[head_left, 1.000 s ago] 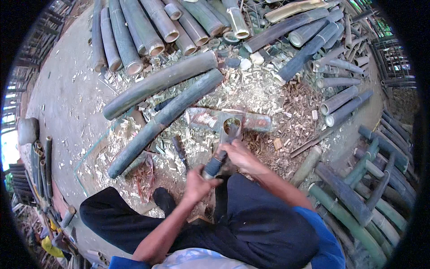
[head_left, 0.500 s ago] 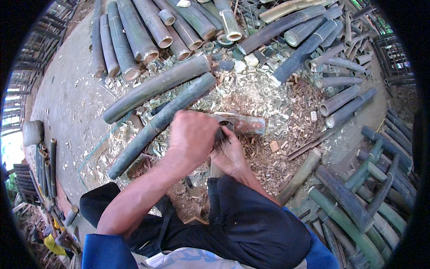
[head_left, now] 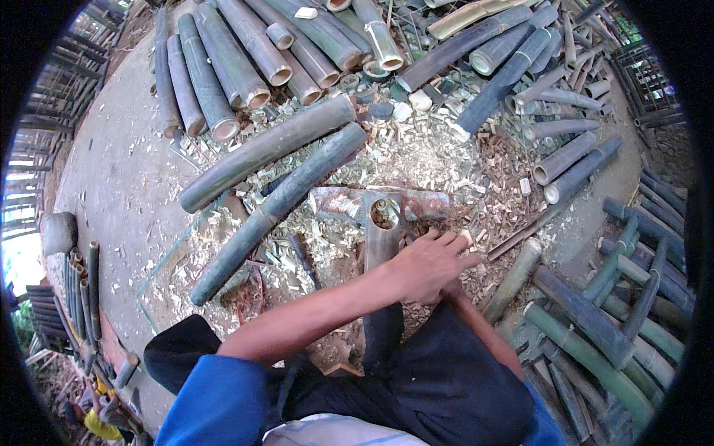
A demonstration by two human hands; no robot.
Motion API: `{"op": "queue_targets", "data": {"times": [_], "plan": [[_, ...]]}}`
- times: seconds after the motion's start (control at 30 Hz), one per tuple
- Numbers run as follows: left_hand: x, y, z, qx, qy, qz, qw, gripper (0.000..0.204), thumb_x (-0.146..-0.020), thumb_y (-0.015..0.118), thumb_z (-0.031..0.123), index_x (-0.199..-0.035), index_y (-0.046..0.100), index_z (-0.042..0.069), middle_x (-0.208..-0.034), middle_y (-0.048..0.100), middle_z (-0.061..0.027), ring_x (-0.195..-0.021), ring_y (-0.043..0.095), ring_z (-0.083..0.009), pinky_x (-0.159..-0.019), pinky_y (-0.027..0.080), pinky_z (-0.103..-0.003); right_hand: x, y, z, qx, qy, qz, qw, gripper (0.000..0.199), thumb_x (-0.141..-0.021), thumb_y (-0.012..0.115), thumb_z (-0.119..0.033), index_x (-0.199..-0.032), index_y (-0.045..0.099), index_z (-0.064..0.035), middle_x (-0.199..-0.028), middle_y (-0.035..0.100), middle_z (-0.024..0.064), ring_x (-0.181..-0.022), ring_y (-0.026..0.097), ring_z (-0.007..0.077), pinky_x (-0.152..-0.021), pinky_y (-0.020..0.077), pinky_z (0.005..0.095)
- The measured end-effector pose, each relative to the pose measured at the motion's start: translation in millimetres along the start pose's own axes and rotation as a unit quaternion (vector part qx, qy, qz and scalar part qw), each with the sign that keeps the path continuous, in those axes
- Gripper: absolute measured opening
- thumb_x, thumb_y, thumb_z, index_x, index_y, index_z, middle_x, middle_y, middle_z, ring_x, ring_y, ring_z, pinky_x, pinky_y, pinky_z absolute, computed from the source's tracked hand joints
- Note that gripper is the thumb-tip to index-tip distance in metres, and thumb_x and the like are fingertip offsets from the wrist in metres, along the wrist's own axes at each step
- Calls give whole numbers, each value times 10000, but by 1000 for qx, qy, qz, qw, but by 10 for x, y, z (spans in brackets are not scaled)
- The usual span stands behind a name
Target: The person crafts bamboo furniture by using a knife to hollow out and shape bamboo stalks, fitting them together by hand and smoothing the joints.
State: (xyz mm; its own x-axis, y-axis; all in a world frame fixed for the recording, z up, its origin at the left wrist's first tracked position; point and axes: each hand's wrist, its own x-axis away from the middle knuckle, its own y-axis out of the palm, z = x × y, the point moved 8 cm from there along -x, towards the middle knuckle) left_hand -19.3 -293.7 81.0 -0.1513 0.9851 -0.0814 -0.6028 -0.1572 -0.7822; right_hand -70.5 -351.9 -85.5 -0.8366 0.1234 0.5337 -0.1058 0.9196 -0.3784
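Observation:
Between my legs a bamboo tube (head_left: pixel 382 241) leans up against a worn, reddish log (head_left: pixel 335 202); its open end faces up, with brown bits inside. My left hand (head_left: pixel 428 267) reaches across to the right of the tube, fingers spread and bent over the wood chips, holding nothing I can see. Mostly covered by it, my right hand (head_left: pixel 451 288) sits just beneath, beside my right knee. Its fingers are hidden, so what it holds does not show. Left of the tube, a dark-handled tool (head_left: pixel 301 253) lies among the shavings.
Two long bamboo poles (head_left: pixel 271 215) lie slanted at the left. Rows of cut bamboo tubes (head_left: pixel 245 67) fill the far side. At the right are more tubes (head_left: pixel 569 167) and a stacked bamboo pile (head_left: pixel 587 357). Pale wood chips (head_left: pixel 424 156) cover the ground. A person in yellow (head_left: pixel 100 424) is at lower left.
Both hands have left the top of the bamboo tube and moved to the right and nearer me. The left hand now crosses over the right, and the tube's open end is uncovered.

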Motion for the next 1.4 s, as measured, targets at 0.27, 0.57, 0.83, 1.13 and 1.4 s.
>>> {"op": "queue_targets", "data": {"times": [0.27,0.57,0.83,1.13,1.4], "plan": [[-220,-43,-706,151,-128,125,972,828,-662,753,5,-1432,527,205,-1508,409,-268,-1160,634,-476,-963,549,-538,-351,-762,-706,358,-222,61,905,353,-877,648,-280,-1127,671,-33,-1073,713,140,-973,687,308,-878,531,438],[293,-444,-1047,240,-205,446,838,846,-680,708,-96,-1471,502,121,-1529,335,-267,-1410,399,-448,-1146,399,-500,-751,-368,-2102,595,-302,-71,741,217,-732,733,-236,-925,722,-136,-932,716,66,-872,689,246,-797,542,386],[807,-574,-1025,104,-272,463,837,996,-607,807,6,-1513,425,165,-1493,331,-260,-1411,317,-471,-1184,304,-513,-970,-29,-2023,705,-348,-87,612,195,-723,739,-296,-735,690,-108,-709,680,28,-665,671,227,-585,517,381],[3741,-189,-2048,-85,-642,152,747,774,-540,883,215,-1231,604,7,-1288,590,-222,-1252,527,-408,-1067,427,-510,293,-1089,108,312,-12,246,918,361,-852,725,-384,-979,672,-50,-848,677,176,-811,667,369,-735,511,507],[3270,-989,-1709,-48,-504,288,813,623,-541,862,248,-1053,671,-51,-1077,684,-259,-1003,667,-408,-897,538,-450,802,-720,595,403,8,321,857,573,-846,751,-310,-1271,596,41,-1250,598,259,-1185,589,390,-1030,456,473]]}}
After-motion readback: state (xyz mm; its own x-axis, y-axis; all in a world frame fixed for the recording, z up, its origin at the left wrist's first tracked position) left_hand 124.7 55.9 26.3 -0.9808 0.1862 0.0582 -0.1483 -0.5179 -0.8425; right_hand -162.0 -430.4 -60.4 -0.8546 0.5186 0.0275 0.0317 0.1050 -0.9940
